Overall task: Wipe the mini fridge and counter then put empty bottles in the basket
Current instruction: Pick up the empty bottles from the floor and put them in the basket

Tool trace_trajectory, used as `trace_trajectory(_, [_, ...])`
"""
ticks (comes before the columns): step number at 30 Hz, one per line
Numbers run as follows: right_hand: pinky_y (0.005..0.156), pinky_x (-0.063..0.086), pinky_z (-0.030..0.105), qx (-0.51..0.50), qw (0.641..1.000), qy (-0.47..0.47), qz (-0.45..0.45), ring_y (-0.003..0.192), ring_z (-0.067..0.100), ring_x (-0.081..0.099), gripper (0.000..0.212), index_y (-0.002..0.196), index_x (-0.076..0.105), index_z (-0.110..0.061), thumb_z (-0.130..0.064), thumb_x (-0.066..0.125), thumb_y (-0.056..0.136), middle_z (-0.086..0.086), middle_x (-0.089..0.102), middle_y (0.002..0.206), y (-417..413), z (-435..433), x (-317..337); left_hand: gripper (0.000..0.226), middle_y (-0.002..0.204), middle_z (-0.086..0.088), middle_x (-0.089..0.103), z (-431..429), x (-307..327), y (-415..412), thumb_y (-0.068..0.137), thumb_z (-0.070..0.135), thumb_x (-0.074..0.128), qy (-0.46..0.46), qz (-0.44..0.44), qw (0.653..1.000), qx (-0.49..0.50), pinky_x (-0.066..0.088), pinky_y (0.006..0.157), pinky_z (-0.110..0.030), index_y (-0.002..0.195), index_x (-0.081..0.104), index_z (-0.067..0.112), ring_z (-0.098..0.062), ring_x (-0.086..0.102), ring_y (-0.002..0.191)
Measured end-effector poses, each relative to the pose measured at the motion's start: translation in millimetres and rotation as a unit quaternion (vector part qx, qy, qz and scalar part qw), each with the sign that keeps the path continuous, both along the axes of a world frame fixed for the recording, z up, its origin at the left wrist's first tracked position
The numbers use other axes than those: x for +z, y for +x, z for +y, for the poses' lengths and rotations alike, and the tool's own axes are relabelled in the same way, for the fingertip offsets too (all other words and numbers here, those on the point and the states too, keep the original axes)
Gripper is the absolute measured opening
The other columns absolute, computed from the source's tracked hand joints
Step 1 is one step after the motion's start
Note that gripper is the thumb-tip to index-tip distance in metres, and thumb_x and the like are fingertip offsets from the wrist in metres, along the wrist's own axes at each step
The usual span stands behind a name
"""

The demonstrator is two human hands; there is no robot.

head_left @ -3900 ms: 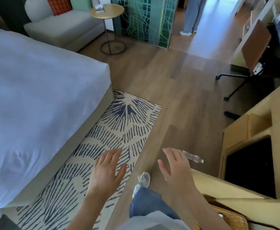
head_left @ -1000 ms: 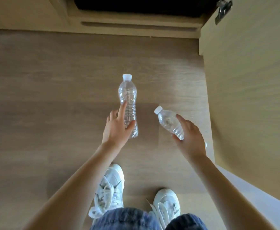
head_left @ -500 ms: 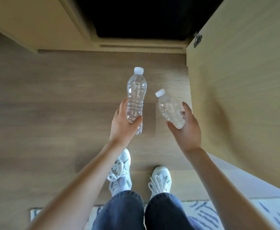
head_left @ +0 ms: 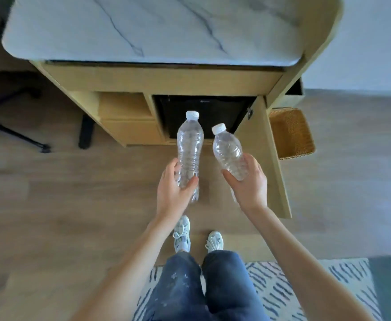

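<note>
Left hand (head_left: 171,193) wrapped around the lower half of a tall clear bottle (head_left: 189,144), thumb across the front, white cap pointing away beyond the fingers. Right hand (head_left: 250,185) closed under the base of a shorter clear bottle (head_left: 229,151), neck tilted up and toward the left hand's bottle. Both bottles held apart, side by side, clear all through. Beyond the two caps, the dark mini fridge (head_left: 213,110) in the wooden cabinet under the marble counter (head_left: 143,28). Further right of the right hand, past the open cabinet door (head_left: 266,163), the wicker basket (head_left: 290,134) on the floor.
</note>
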State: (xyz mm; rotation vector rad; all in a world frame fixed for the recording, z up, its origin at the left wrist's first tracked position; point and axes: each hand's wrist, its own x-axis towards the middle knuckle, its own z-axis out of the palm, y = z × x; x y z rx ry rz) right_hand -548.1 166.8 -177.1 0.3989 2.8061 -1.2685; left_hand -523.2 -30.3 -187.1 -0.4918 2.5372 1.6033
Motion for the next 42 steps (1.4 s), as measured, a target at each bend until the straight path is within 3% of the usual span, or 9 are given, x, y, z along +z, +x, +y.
trace_trajectory(4, [0.093,0.046,0.03,-0.016,0.997,-0.021,0.077,0.108,0.002,0.053,0.055,0.128,0.052,-0.028,-0.039,0.079,0.081,-0.026,0.055,0.111,10.0,-3.2,99.0,0.07,0.135,0.012,0.058,-0.8,102.2,-2.4,0.082,0.034,0.079,0.046,0.074,0.996,-0.012,0.034,0.09,0.002,0.142,0.045,0.025,0.008,0.05,0.12])
trace_trajectory(11, [0.094,0.045,0.029,-0.12,0.977,-0.049,0.17,0.11,0.007,0.055,0.062,0.134,0.052,-0.026,-0.037,0.081,0.08,-0.016,0.059,0.119,34.6,9.2,174.4,0.07,0.13,0.013,0.059,9.5,191.3,-6.3,0.082,0.026,0.08,0.068,0.176,0.975,-0.116,0.046,0.097,-0.015,0.143,0.045,0.024,0.0,0.055,0.115])
trace_trajectory(16, [0.08,0.039,0.01,-0.195,0.961,-0.068,0.185,0.1,-0.016,0.052,0.053,0.121,0.051,-0.04,-0.036,0.083,0.078,-0.033,0.054,0.106,68.1,32.6,178.5,0.067,0.129,0.012,0.059,38.2,201.8,7.2,0.083,0.023,0.079,0.09,0.182,0.962,-0.182,0.04,0.092,-0.005,0.142,0.046,0.027,0.002,0.055,0.115])
trace_trajectory(20, [0.084,0.046,0.017,-0.25,0.945,-0.068,0.198,0.1,-0.004,0.058,0.057,0.125,0.056,-0.034,-0.041,0.084,0.076,-0.022,0.063,0.111,101.5,63.3,179.4,0.068,0.129,0.013,0.059,73.1,206.1,25.0,0.083,0.023,0.079,0.092,0.187,0.951,-0.227,0.04,0.092,-0.003,0.142,0.047,0.026,0.005,0.054,0.114])
trace_trajectory(24, [0.08,0.043,0.01,-0.3,0.925,-0.063,0.223,0.102,-0.011,0.055,0.06,0.122,0.05,-0.047,-0.043,0.085,0.074,-0.031,0.06,0.107,148.9,105.3,185.2,0.065,0.128,0.02,0.057,119.6,212.3,51.3,0.082,0.026,0.079,0.103,0.197,0.938,-0.267,0.039,0.088,0.0,0.138,0.046,0.036,0.006,0.053,0.116])
trace_trajectory(29, [0.085,0.046,0.014,-0.362,0.901,-0.046,0.235,0.103,-0.01,0.056,0.062,0.124,0.053,-0.04,-0.05,0.083,0.071,-0.022,0.063,0.111,232.3,172.9,190.3,0.067,0.126,0.029,0.055,199.5,216.0,112.1,0.082,0.035,0.08,0.151,0.157,0.923,-0.317,0.041,0.096,-0.011,0.139,0.045,0.042,0.011,0.052,0.117])
trace_trajectory(33, [0.09,0.052,0.027,-0.415,0.879,-0.033,0.233,0.102,-0.006,0.059,0.06,0.125,0.056,-0.032,-0.042,0.085,0.073,-0.02,0.064,0.112,306.4,225.9,194.8,0.073,0.129,0.025,0.058,266.2,216.0,171.0,0.072,0.051,0.076,0.19,0.113,0.91,-0.351,0.042,0.102,-0.028,0.138,0.045,0.047,-0.001,0.054,0.123])
trace_trajectory(38, [0.094,0.052,0.034,-0.451,0.866,-0.035,0.215,0.105,0.001,0.061,0.06,0.129,0.056,-0.03,-0.042,0.083,0.076,-0.019,0.064,0.114,374.8,275.8,201.6,0.065,0.131,0.024,0.056,337.0,215.0,224.0,0.07,0.052,0.074,0.19,0.096,0.893,-0.396,0.043,0.092,-0.017,0.128,0.044,0.059,0.015,0.052,0.114])
trace_trajectory(42, [0.096,0.051,0.039,-0.462,0.856,-0.059,0.224,0.106,0.008,0.061,0.06,0.129,0.057,-0.023,-0.032,0.085,0.077,-0.011,0.065,0.114,384.3,308.9,202.0,0.074,0.132,0.021,0.056,377.1,212.2,229.3,0.067,0.058,0.072,0.173,0.086,0.888,-0.416,0.042,0.093,-0.017,0.135,0.044,0.049,0.016,0.052,0.113])
